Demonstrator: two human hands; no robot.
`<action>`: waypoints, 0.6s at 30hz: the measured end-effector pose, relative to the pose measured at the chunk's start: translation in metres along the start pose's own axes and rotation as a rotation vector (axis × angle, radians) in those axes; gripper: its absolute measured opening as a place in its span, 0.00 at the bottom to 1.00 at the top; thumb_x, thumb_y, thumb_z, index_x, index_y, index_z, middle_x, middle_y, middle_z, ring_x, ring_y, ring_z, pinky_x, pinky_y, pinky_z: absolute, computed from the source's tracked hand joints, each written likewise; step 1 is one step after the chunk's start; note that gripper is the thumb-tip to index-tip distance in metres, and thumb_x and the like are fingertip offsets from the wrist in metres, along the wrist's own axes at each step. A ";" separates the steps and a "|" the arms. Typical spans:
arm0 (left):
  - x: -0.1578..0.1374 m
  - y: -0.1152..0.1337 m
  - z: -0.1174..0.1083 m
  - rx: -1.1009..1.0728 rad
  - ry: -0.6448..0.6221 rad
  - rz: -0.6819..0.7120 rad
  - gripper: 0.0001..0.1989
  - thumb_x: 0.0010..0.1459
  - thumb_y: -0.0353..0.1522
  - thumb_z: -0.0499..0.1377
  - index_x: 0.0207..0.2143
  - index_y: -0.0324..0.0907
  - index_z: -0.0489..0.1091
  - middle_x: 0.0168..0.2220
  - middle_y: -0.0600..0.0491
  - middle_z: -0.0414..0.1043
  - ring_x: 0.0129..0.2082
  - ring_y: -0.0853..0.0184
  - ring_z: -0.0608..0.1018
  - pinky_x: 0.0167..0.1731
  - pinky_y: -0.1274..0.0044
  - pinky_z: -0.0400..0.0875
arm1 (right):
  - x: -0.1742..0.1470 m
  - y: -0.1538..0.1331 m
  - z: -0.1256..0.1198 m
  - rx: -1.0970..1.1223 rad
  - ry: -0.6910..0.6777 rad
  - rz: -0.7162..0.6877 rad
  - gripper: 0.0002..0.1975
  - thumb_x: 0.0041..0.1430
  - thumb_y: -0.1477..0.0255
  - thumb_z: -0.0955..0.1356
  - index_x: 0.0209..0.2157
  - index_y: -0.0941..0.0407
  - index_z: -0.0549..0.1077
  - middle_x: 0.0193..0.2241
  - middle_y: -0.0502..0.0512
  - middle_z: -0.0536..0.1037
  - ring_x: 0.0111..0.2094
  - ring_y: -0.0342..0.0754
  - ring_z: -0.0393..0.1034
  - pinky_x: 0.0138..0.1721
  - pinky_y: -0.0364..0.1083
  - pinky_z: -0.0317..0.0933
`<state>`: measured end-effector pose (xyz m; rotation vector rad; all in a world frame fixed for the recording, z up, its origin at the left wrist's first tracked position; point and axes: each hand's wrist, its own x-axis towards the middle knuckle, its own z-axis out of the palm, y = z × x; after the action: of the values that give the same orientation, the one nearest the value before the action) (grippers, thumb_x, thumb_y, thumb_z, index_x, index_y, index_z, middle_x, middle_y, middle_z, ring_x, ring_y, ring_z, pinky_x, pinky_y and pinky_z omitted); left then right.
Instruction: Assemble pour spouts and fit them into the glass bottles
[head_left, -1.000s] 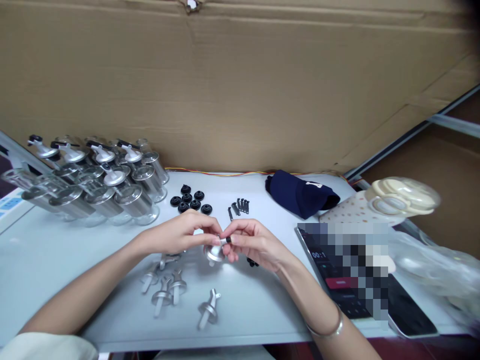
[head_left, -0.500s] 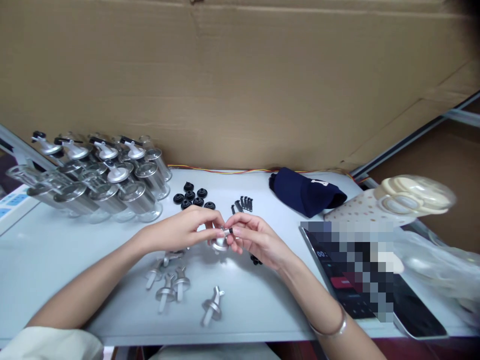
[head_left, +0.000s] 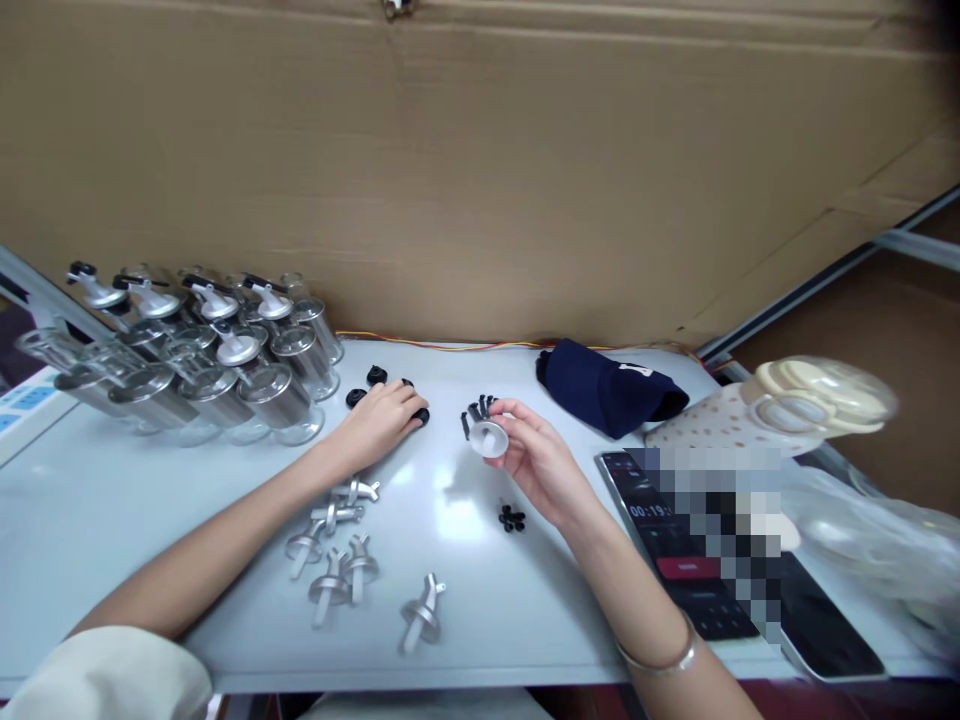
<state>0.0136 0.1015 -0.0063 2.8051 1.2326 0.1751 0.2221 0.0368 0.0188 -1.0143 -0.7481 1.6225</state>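
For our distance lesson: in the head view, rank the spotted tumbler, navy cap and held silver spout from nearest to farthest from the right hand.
1. Silver spout: held in the right hand.
2. Navy cap: beyond the hand, to its right.
3. Spotted tumbler: farther right, past the cap.

Silver spout (head_left: 489, 439) — in right hand (head_left: 546, 466).

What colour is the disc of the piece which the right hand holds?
The disc in the right hand is silver-grey; it shows in the head view.
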 end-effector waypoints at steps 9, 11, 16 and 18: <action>-0.007 0.011 -0.037 -0.855 0.143 -0.233 0.10 0.52 0.35 0.60 0.35 0.38 0.69 0.34 0.50 0.75 0.33 0.65 0.76 0.37 0.73 0.70 | 0.001 0.006 -0.001 -0.211 0.064 -0.266 0.16 0.46 0.61 0.73 0.30 0.55 0.67 0.18 0.44 0.69 0.19 0.39 0.60 0.23 0.41 0.56; -0.010 0.014 -0.043 -1.078 0.129 -0.248 0.12 0.49 0.35 0.62 0.34 0.38 0.67 0.33 0.50 0.76 0.34 0.66 0.77 0.39 0.74 0.71 | -0.002 0.006 0.001 -0.237 0.043 -0.338 0.16 0.47 0.62 0.74 0.29 0.54 0.65 0.20 0.45 0.71 0.21 0.40 0.64 0.26 0.42 0.59; -0.015 0.018 -0.047 -1.282 0.079 -0.212 0.13 0.47 0.33 0.66 0.34 0.38 0.67 0.34 0.51 0.76 0.35 0.68 0.79 0.40 0.76 0.72 | -0.007 0.009 0.005 -0.322 -0.031 -0.456 0.12 0.50 0.64 0.72 0.33 0.54 0.69 0.27 0.49 0.74 0.26 0.42 0.69 0.32 0.45 0.64; -0.016 0.019 -0.047 -1.308 0.054 -0.194 0.13 0.48 0.33 0.66 0.34 0.38 0.68 0.34 0.51 0.77 0.35 0.68 0.79 0.40 0.76 0.72 | -0.007 0.011 0.005 -0.369 -0.062 -0.463 0.10 0.52 0.65 0.72 0.34 0.55 0.71 0.28 0.50 0.75 0.26 0.43 0.69 0.32 0.45 0.65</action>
<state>0.0102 0.0777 0.0409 1.5462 0.8539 0.7215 0.2138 0.0269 0.0136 -0.9573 -1.2548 1.1408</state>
